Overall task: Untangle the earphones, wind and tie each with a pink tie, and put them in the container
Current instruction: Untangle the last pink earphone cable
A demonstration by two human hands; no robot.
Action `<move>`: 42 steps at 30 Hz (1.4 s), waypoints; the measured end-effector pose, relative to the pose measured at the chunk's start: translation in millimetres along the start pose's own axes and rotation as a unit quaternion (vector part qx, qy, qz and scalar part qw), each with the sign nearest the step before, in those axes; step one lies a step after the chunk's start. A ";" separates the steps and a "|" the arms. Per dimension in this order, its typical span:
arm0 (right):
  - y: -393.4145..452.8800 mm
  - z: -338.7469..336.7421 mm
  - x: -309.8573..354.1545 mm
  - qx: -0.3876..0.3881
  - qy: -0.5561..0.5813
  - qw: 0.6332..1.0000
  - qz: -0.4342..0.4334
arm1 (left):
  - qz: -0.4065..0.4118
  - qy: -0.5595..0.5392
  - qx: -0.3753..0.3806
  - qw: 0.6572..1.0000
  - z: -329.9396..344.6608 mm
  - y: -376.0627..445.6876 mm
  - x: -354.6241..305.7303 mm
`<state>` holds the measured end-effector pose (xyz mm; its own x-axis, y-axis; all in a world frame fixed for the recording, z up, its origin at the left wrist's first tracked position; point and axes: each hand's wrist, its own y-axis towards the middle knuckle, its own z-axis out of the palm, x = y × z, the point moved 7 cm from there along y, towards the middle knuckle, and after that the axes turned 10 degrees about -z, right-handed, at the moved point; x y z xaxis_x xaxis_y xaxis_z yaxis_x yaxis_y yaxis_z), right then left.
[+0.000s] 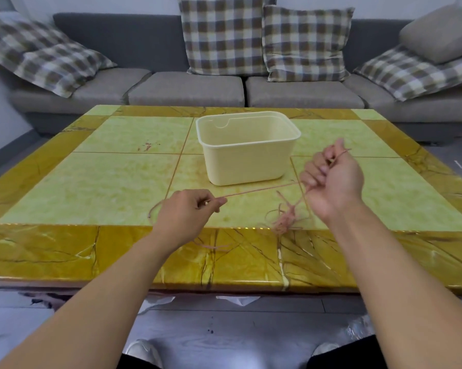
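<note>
Bright, even indoor light; soft glare along the glossy worktop's [232, 262] near edge; wide-angle bending and slight blur toward the corners.

The worktop [133, 166] has a glossy, marble-look yellow top that catches the light along its edge. On it the container [247, 153] is smooth cream plastic, faintly shiny. Behind the container, the sofa [187, 89] is matt grey woven cloth, with soft checked fabric cushions [224, 35].

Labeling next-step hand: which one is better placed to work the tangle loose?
Probably right. The right hand already grips the cord just above the tangle, which lies below it. The left hand pinches the stretched strand farther off and serves better as anchor.
</note>
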<state>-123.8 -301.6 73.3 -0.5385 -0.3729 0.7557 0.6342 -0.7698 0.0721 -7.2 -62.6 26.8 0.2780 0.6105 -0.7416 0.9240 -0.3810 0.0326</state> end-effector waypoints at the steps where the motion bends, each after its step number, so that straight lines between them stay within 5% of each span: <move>1: 7.6 -10.2 8.7 -0.014 -0.070 0.997 -0.041 | -0.013 0.021 -0.027 0.999 -7.0 2.7 6.8; 5: 15.0 -15.7 23.9 0.034 -0.395 0.903 -0.164 | -0.052 -0.007 -0.056 0.997 -20.8 10.9 22.5; 9: 1.7 -11.0 -31.1 0.236 -0.638 0.733 -0.015 | -0.039 -0.087 0.006 0.995 -11.2 7.7 18.4; 11: -4.2 -9.6 -37.3 0.236 -0.742 0.626 -0.043 | -0.040 -0.084 -0.003 0.996 -8.5 6.5 16.7; 12: -8.4 -1.0 -31.9 0.222 -0.762 0.601 -0.099 | -0.042 -0.078 -0.011 0.996 -7.5 6.6 15.7; 15: -37.0 40.4 -26.6 0.272 -0.689 0.638 -0.209 | -0.035 -0.044 -0.046 0.997 -6.4 6.3 10.8; 20: -90.3 64.7 -66.2 0.416 -0.669 0.607 -0.104 | -0.032 -0.021 -0.087 0.995 -9.2 5.2 2.8; 22: -88.9 65.2 -65.7 0.396 -0.595 0.691 -0.103 | -0.037 -0.022 -0.088 0.995 -10.0 4.7 2.1; 26: -48.3 52.7 -36.6 0.183 -0.249 0.950 -0.053 | -0.042 0.026 -0.079 0.996 -13.9 -0.5 0.9; 28: -27.6 39.9 -28.5 0.098 0.019 0.994 0.044 | -0.045 0.047 -0.076 0.995 -16.8 -1.1 1.7; 30: -10.9 20.7 -21.7 0.042 0.096 0.992 0.068 | -0.052 0.035 -0.062 0.996 -18.1 0.0 4.4; 34: 10.0 -9.0 -9.1 0.033 -0.188 0.981 -0.020 | -0.062 -0.074 -0.027 0.995 -20.8 0.8 6.6; 37: 10.4 -5.9 1.5 0.123 -0.477 0.863 -0.116 | -0.122 -0.180 -0.111 0.970 -39.6 1.1 15.7; 42: -2.3 -1.3 -21.9 0.287 -0.638 0.710 -0.082 | -0.169 -0.305 -0.193 0.917 -56.1 -2.7 29.4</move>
<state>-114.1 -292.4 55.7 0.0771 0.7516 0.6550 0.9393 -0.2751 0.2051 13.2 -4.6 42.5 -0.1322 0.1011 -0.9861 0.9870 0.1047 -0.1216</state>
